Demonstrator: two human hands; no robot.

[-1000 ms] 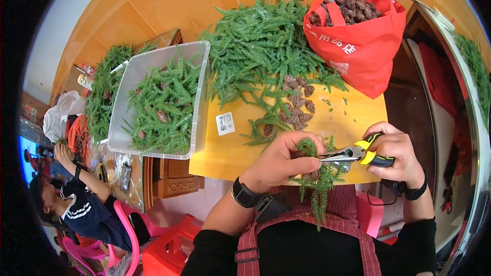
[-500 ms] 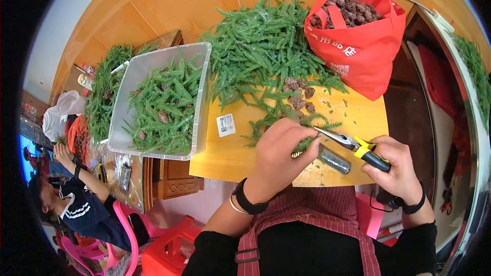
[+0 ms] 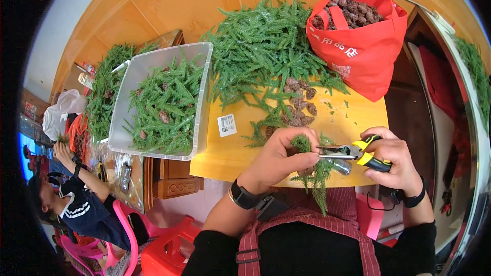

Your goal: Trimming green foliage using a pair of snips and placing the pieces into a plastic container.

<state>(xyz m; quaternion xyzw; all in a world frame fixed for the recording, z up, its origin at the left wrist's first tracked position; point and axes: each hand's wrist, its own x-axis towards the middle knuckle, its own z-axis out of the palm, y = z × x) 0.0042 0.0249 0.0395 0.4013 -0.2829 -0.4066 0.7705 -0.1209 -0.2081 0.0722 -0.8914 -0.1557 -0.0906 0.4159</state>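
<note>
One yellow table (image 3: 365, 117), green sprigs (image 3: 261, 46) heaped along its far edge, a red bag (image 3: 371, 71) of cones at its far right corner, and down by the near edge it's two hands close but apart: right hand (image 3: 391, 161) wrapped round yellow-and-black pliers (image 3: 350, 152), left hand (image 3: 284, 156) pinching a single sprig (image 3: 320, 184) that hangs over that edge. Plier tips reach in at the left fingertips; whether they've bitten, I can't tell! Best played, I'd judge, with a firm pinch close by, needles parted, fingertips clear of the bite.
</note>
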